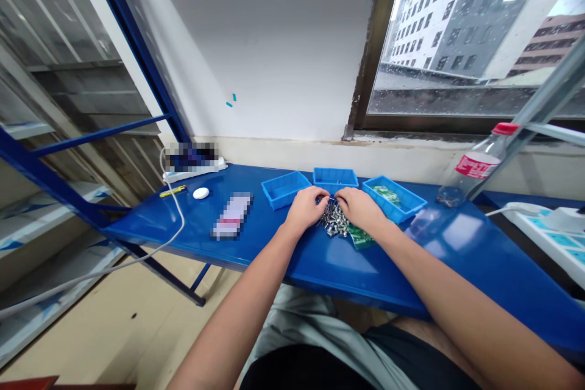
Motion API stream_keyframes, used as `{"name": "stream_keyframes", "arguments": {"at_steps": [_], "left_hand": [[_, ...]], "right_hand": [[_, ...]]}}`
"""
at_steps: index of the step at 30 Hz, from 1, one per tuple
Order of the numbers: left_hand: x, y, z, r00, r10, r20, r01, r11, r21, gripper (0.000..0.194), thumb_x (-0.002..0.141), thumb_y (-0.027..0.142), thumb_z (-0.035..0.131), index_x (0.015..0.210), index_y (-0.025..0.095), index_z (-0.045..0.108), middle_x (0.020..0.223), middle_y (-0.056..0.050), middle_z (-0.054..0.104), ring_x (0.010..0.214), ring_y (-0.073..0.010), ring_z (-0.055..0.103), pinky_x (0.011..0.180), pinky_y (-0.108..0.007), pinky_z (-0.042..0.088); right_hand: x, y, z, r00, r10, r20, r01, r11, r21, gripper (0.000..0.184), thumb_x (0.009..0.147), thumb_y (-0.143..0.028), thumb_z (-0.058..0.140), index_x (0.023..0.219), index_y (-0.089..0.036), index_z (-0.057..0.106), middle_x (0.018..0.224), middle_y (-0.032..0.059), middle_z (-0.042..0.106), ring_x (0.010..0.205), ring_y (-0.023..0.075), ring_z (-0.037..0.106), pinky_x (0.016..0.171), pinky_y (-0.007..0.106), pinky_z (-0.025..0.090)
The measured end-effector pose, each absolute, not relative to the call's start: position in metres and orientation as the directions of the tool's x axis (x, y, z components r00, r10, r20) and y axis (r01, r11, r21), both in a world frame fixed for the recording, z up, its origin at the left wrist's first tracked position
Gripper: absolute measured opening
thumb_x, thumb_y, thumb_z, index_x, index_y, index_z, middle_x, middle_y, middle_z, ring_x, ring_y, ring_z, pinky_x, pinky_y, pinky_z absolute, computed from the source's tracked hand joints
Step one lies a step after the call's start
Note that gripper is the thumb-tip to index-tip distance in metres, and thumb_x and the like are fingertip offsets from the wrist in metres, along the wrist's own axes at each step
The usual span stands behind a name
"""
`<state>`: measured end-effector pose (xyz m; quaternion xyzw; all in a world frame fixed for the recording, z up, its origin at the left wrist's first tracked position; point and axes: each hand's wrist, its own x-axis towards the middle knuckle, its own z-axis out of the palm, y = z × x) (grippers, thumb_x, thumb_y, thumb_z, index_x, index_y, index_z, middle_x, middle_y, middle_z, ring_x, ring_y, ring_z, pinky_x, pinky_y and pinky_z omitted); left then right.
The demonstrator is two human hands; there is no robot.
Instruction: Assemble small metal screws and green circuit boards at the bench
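Observation:
A heap of small shiny metal parts (pixel 336 221), which look like screws or similar fasteners, lies on the blue table between my hands. At its left edge is my left hand (pixel 307 210), fingers curled and thumb close to the index finger. My right hand (pixel 359 208) bends over the heap's right side with its fingers drawn together. Whatever either hand pinches is hidden or too small to name. Some flat green pieces (pixel 361 237) lie partly under my right wrist, beside the metal parts.
Behind my hands stand a left blue bin (pixel 274 195), a middle blue bin (pixel 336 178) and a right blue bin (pixel 406 207) holding green-and-white pieces. A phone (pixel 233 216), white round object (pixel 201 193), yellow tool (pixel 172 192) and cable are leftward. A plastic bottle (pixel 478 167) and power strip (pixel 548 234) are rightward.

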<state>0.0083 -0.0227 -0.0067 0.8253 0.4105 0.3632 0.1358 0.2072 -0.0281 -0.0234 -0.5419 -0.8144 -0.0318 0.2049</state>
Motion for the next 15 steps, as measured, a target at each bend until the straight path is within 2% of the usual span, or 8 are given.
{"name": "stream_keyframes", "arguments": {"at_steps": [6,12,15], "left_hand": [[0.0089,-0.0231,-0.0065,0.395,0.778,0.489,0.582,-0.624,0.522,0.018,0.094,0.023,0.061,0.101,0.019,0.077,0.104,-0.006,0.078,0.099,-0.0218,0.071,0.091,-0.033,0.055],[0.0086,-0.0221,-0.0085,0.397,0.775,0.492,0.581,-0.627,0.519,0.018,0.095,0.023,0.061,0.100,0.019,0.077,0.104,-0.006,0.078,0.097,-0.0212,0.071,0.089,-0.033,0.055],[0.0085,-0.0217,-0.0088,0.400,0.775,0.489,0.580,-0.627,0.520,0.018,0.095,0.023,0.060,0.100,0.019,0.077,0.104,-0.006,0.078,0.097,-0.0213,0.071,0.089,-0.033,0.055]], "right_hand": [[0.2099,-0.0224,-0.0217,-0.281,0.897,0.342,0.902,0.369,-0.225,0.032,0.098,-0.015,0.051,0.120,-0.019,0.075,0.114,0.0092,0.078,0.105,0.0255,0.072,0.096,0.033,0.049],[0.2131,-0.0187,-0.0165,-0.234,0.925,0.300,0.911,0.317,-0.264,0.023,0.097,-0.022,0.060,0.108,-0.025,0.079,0.103,0.0055,0.081,0.097,0.0239,0.075,0.090,0.030,0.051],[0.2141,-0.0186,-0.0154,-0.232,0.928,0.292,0.912,0.312,-0.266,0.019,0.093,-0.020,0.063,0.104,-0.024,0.079,0.099,0.0057,0.081,0.094,0.0245,0.075,0.087,0.031,0.052]]}}
